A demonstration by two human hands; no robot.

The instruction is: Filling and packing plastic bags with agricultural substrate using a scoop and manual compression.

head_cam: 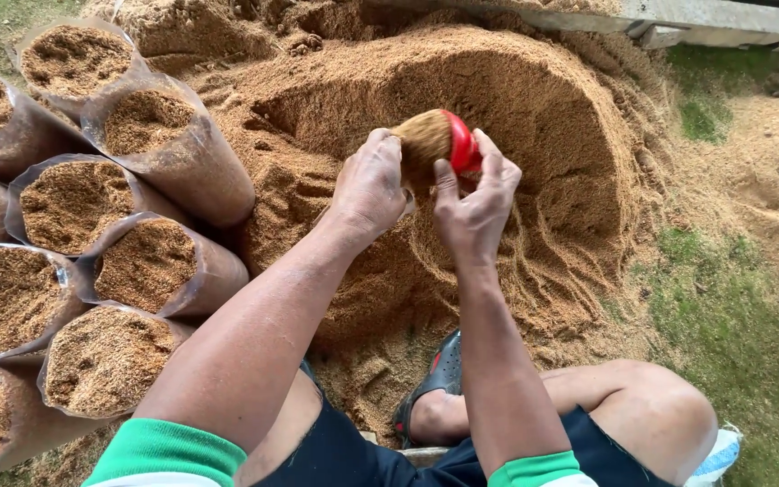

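A large heap of brown sawdust [534,117] lies on the ground in front of me, hollowed out on my side. My right hand [472,206] grips a small red scoop [462,142] heaped with sawdust, tilted over the hollow. My left hand [370,185] is beside it, its fingers closed on something pressed against the scoop's sawdust load; what it holds is hidden. Both hands touch near the scoop. My bent legs and a dark sandal [439,379] rest at the heap's near edge.
Several clear plastic bags filled with sawdust [142,261] lie stacked on their sides at the left, open ends toward me. Grass [732,316] covers the ground at the right. A concrete edge [678,18] runs along the top right.
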